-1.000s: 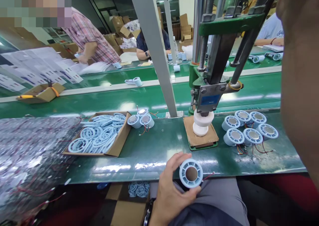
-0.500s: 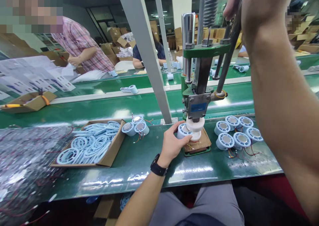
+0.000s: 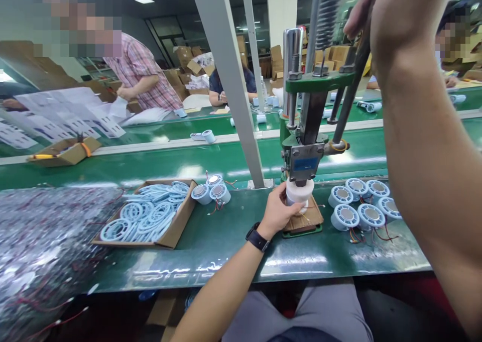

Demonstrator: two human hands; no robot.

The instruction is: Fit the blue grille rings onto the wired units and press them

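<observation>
White press head (image 3: pixel 300 188) — left hand (image 3: pixel 278 211) alongside; right hand (image 3: pixel 399 13) high

The guide column (image 3: pixel 292 76) is mirror-bright metal, the coil spring (image 3: pixel 329 20) dull dark metal, the top bracket (image 3: pixel 320 82) glossy green-painted metal. The pressing head (image 3: pixel 300 188) looks like smooth white plastic; the base pad (image 3: pixel 302 222) is matt brown, cardboard or wood. The workbench top (image 3: pixel 222 251) gleams green. The pale blue rings (image 3: pixel 150 211) are satin plastic, the open box (image 3: pixel 178 221) matt cardboard.

A plaid-shirted person (image 3: pixel 145 78) stands beside white printed packaging (image 3: pixel 68 108); brown boxes (image 3: pixel 184 55) pile up behind.
</observation>
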